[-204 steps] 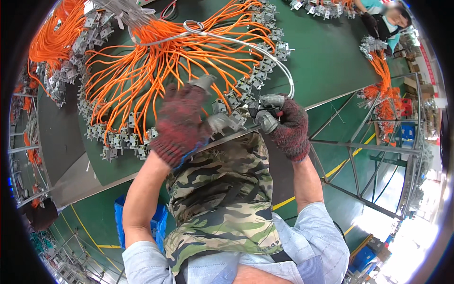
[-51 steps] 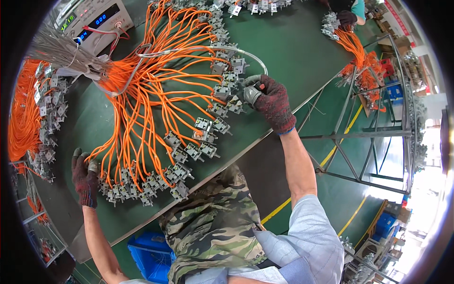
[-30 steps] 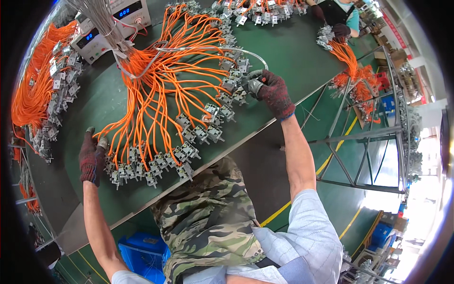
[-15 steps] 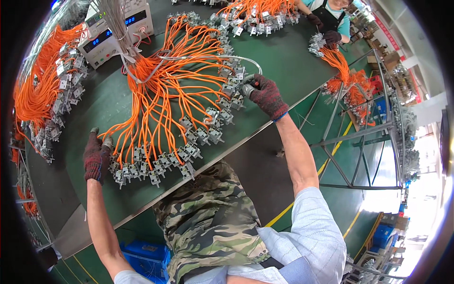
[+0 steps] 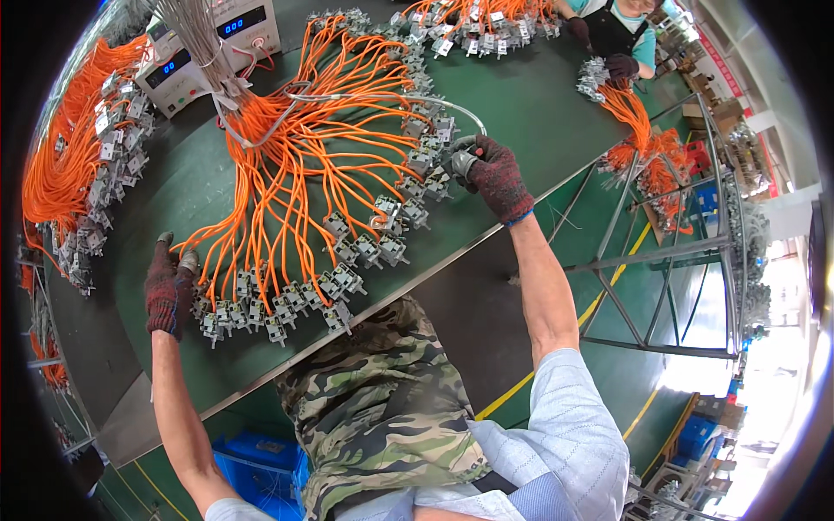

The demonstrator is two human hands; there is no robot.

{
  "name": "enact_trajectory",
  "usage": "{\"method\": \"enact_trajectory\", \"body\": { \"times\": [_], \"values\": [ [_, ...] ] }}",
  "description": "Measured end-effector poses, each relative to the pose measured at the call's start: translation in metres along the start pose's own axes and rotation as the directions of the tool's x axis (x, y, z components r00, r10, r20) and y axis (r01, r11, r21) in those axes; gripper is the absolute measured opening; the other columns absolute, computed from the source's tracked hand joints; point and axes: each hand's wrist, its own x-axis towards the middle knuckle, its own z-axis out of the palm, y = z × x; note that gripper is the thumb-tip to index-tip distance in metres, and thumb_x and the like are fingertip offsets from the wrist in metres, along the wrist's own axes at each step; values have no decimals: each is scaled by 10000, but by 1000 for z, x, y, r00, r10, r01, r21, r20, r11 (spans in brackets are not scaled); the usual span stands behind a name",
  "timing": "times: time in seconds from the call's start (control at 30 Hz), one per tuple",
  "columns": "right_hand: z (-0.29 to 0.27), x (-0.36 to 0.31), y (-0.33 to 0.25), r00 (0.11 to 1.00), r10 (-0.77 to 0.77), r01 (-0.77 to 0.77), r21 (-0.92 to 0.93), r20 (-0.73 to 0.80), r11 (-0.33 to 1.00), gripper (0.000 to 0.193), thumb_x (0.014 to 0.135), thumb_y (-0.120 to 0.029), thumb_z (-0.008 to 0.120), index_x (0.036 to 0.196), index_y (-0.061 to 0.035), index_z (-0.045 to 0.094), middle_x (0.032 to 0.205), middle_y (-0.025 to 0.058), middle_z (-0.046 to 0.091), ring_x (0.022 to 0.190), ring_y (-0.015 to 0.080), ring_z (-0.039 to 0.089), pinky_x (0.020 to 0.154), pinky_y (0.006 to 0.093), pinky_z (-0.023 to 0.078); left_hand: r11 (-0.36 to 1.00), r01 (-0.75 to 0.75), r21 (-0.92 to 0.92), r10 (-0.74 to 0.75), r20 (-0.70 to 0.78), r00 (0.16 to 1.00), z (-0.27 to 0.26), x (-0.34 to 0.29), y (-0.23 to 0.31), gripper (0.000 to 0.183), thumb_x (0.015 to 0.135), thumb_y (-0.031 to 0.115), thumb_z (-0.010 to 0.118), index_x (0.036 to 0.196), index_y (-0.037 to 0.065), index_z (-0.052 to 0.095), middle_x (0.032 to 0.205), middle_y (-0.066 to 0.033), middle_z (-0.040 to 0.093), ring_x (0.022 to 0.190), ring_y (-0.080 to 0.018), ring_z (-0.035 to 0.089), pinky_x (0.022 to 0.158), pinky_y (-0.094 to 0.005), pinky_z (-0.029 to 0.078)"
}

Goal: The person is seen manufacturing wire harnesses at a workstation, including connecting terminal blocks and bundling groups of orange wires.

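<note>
Curled tight, the right hand (image 5: 495, 174) seems to pinch the end of a pale cable (image 5: 460, 108); the glove hides just what is between the fingers. The left hand (image 5: 169, 291) has its fingers straight and looks like it holds nothing. Its thumb is right by the orange wires (image 5: 248, 174), but I can't tell if they touch.

From the right hand, the pale cable goes up a little toward the far edge of the table (image 5: 539, 95), then bends left, long and low, over the wires to where they bunch up. The orange wires spread out like a fan, between the two hands. Grey metal pieces (image 5: 369, 250) sit on the wire ends in a curved row. The right hand is just beside the row's right side, and the left hand is by its left end.

The front edge of the table runs on a slant under the right wrist, and some metal pieces lie near it. Bare green top shows past the right hand, toward the far right corner, and more shows left of the wires, before another orange pile (image 5: 65, 182).
</note>
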Motion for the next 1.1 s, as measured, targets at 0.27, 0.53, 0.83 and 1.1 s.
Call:
{"method": "enact_trajectory", "body": {
  "times": [0.27, 0.53, 0.83, 1.1],
  "values": [
    [1, 0, -8, 999, 40, -41, 18, 20, 999, 211, 922, -183, 768, 1093, -60, 760, 820, -26, 700, 644, 63, 596, 546, 241, 444, 994, 81, -74, -77, 45, 996, 1, -2, 0, 624, 1051, 285, 678, 1608, 92, 472, 1396, -196, 692, 1186, -268, 699, 1006, -393, 549],
    [1, -5, -8, 1000, 15, -15, -68, -5, 998, 192, 935, -152, 754, 1093, -45, 761, 856, -15, 712, 749, 73, 652, 649, 257, 529, 995, 87, -48, -84, 57, 995, -2, -3, 10, 621, 1052, 284, 668, 1607, 89, 469, 1409, -209, 682, 1229, -280, 689, 1043, -393, 532],
    [17, -15, -1, 967, -255, 251, -96, -32, 963, 199, 927, -100, 767, 1116, -38, 771, 894, 6, 728, 796, 65, 653, 714, 278, 562, 998, 68, 5, -68, 62, 996, -5, -4, 14, 628, 1046, 321, 664, 1596, 85, 475, 1386, -214, 697, 1228, -297, 697, 1045, -405, 532],
    [33, -24, 1, 978, -205, 204, -32, -40, 978, 199, 950, -74, 792, 1144, -39, 767, 906, 3, 744, 796, 54, 652, 692, 253, 544, 999, 41, 26, -42, 41, 998, -2, -2, 6, 636, 1042, 329, 670, 1599, 92, 476, 1371, -213, 704, 1186, -283, 709, 1009, -401, 547]
  ]
}}
